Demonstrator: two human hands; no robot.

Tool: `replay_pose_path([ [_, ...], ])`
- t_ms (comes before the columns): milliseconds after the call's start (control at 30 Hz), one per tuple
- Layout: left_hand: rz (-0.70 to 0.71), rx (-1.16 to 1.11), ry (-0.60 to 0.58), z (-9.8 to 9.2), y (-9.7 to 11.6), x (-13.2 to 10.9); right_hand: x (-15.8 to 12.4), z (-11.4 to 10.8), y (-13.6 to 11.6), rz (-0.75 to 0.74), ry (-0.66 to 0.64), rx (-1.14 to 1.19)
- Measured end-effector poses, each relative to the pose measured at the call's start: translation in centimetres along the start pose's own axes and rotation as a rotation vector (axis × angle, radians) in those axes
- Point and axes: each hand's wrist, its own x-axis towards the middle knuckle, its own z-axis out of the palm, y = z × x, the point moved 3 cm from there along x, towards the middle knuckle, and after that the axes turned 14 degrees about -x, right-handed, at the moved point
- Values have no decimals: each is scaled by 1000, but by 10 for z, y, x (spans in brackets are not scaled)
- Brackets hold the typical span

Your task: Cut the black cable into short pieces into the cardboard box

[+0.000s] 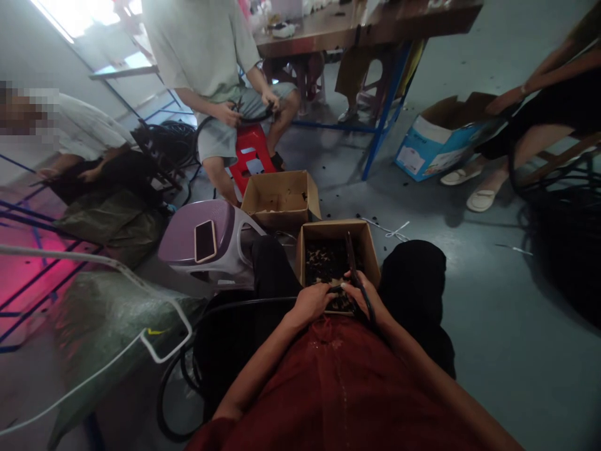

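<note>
The left hand [310,303] and right hand [361,295] work together at 12 o'clock from the person's red-clad lap, above a cardboard box [331,229] resting between the black-clad knees. The left grip is curled closed around a black rubber cable [248,302], which sweeps away toward 9 o'clock and loops down at 7 o'clock. The right grip is clamped on a pair of long dark scissors [355,269], pointing up toward 12 o'clock; whether the blades are apart or together is hard to tell.

The cable looks light, flexible and springy, so it would likely bend away unless held close to the working end. The dark cut pieces [326,266] heaped in the box seem small and light, best scooped rather than pinched.

At 11 o'clock sits a second cardboard box [280,210], beside a purple plastic shell [220,219] carrying a phone [205,241]. Further out at 12 o'clock, a co-worker [201,56] on a red stool [248,150] handles another black cable [253,114] before a brown-topped desk [366,28]. A blue-printed carton [436,147] lies at 2 o'clock.
</note>
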Motion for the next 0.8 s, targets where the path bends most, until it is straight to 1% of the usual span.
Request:
replay_pose_path([
  [100, 15, -49, 1, 0, -4, 1, 1, 1, -5, -1, 14, -23],
  [200, -6, -117, 26, -1, -8, 1, 0, 3, -6, 14, 40, -28],
  [333, -36, -177, 57, 2, -9, -1, -3, 7, -1, 74, 41, 44],
  [500, -64, -198, -9, 3, 3, 3, -4, -2, 3, 92, 61, 48],
  [633, -48, -174, -76, 1, 13, 11, -2, -10, 8, 71, 53, 9],
  [733, -19, -141, -119, 4, 12, 14, 0, -8, 16, 49, 41, 1],
  [800, -14, -144, -111, 8, 9, 16, 1, -5, 21, 64, 28, 19],
])
